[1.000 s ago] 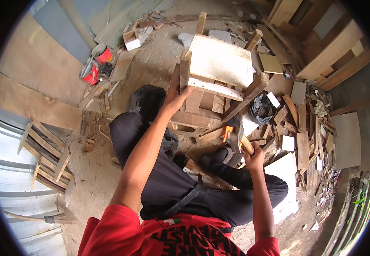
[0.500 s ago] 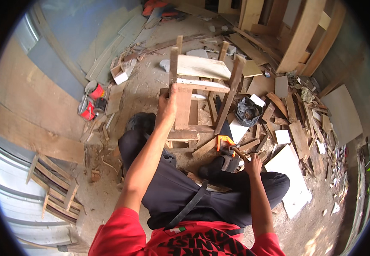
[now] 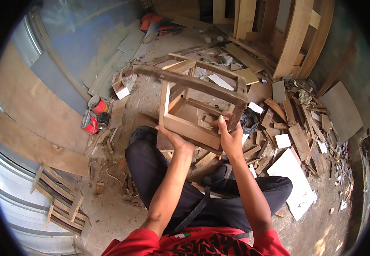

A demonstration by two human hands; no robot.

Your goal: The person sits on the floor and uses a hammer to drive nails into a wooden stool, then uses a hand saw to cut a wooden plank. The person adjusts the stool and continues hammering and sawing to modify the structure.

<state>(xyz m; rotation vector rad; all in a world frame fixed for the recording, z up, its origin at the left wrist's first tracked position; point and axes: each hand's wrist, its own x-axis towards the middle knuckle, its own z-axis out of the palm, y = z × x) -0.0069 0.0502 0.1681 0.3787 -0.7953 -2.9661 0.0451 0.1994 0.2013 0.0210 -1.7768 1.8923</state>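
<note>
A small wooden chair frame (image 3: 193,130) with bare posts and rails is tilted on its side in front of me, above my lap. My left hand (image 3: 178,141) supports its lower near edge at the left, with the fingers partly hidden under the wood. At the lower right corner, my right hand (image 3: 231,136) grips the frame, thumb pointing up beside a dark post. Beneath the frame, a wooden box-like piece (image 3: 163,141) shows in part near my left knee. Just a bit of an orange tool (image 3: 219,157) peeks out by my right foot.
Scrap wood (image 3: 300,136) lies heaped at the right, beside a white board (image 3: 294,183). A black plastic bag (image 3: 249,119) sits behind my right hand. Red paint cans (image 3: 90,123) stand at the left wall. Tall planks (image 3: 294,40) lean at the back right. A slatted wooden piece (image 3: 61,196) lies lower left.
The chair frame has been turned from upright onto its side and brought nearer. My right hand has let go of a wooden-handled tool low at the right and taken hold of the frame.
</note>
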